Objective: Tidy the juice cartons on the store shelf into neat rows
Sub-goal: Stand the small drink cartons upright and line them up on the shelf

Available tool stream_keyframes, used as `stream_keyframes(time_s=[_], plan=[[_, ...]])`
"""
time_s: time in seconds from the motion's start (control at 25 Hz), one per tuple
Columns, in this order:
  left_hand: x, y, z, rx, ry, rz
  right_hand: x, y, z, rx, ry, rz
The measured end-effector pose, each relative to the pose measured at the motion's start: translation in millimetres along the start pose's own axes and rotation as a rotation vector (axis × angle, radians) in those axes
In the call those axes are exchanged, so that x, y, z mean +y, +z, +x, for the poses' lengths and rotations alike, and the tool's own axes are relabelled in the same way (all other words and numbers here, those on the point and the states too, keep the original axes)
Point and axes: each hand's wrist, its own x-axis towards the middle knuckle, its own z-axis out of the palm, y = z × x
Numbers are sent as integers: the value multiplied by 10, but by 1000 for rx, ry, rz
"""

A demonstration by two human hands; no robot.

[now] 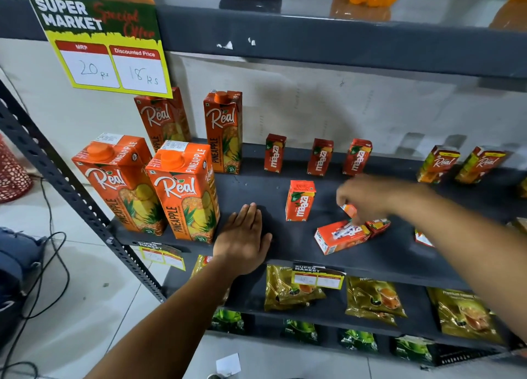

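The right hand (368, 199), blurred, reaches over the dark grey metal shelf (399, 253) with fingers pinched on a small orange carton (350, 210), raised just above a fallen small orange Maaza carton (340, 236) lying flat on its side. A second toppled small carton (377, 226) lies touching that one's far end. The left hand (243, 240) is open, palm flat on the shelf front, holding nothing. One small Maaza carton (299, 200) stands upright between the hands. Three more (316, 156) stand in a row at the back. Four tall orange Real pineapple cartons (182, 190) stand at left.
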Motion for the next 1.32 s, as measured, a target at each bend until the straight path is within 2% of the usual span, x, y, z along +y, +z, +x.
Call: stream_keyframes(time_s=[0.16, 0.36, 0.64, 0.76, 0.88, 0.96, 1.04, 1.24, 1.32], plan=[[-5, 16, 6, -11, -16, 5, -274, 547, -30, -20, -35, 57], [-5, 16, -12, 6, -6, 10, -228, 714, 41, 14, -34, 191], [-7, 32, -3, 8, -21, 17, -36, 631, -28, 8, -8, 6], [-6, 44, 6, -6, -31, 18, 21, 554, -57, 75, -45, -14], [-23, 52, 14, -3, -22, 11, 95, 365, -59, 247, -115, -4], [-29, 54, 8, 14, -16, 9, 74, 253, -27, 362, -91, 70], [-22, 55, 3, 20, -15, 16, 66, 189, 5, 385, -79, 87], [-19, 61, 5, 30, -16, 16, 216, 120, 2, 340, -315, 10], [-20, 65, 3, 30, -16, 9, 275, 105, 17, 368, -331, -69]])
